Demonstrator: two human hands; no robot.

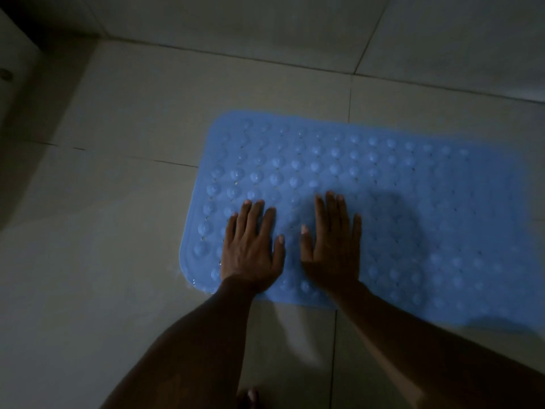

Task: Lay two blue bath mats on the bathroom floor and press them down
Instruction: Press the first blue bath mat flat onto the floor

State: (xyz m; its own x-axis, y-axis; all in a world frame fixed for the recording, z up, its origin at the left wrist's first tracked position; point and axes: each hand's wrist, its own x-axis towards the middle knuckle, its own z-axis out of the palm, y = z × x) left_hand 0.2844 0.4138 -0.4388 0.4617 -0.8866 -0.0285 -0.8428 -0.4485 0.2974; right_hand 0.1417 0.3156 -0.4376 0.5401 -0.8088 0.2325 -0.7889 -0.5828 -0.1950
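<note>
In the head view, the person's left hand [250, 246] and right hand [333, 246] lie palm down side by side, fingers straight and gripping nothing. They press on the near left part of a blue bath mat [383, 178] spread on the tiled bathroom floor [118, 231]. To seat the studded mat well, the pressing should probably work outward from here to its rounded left end and far edge, then along to the right. Only one mat shows, so the second is likely yet to be laid. A pale fixture [17, 84] stands well to the left, too dim to identify. A toe [251, 397] sits near the mat's near edge.
</note>
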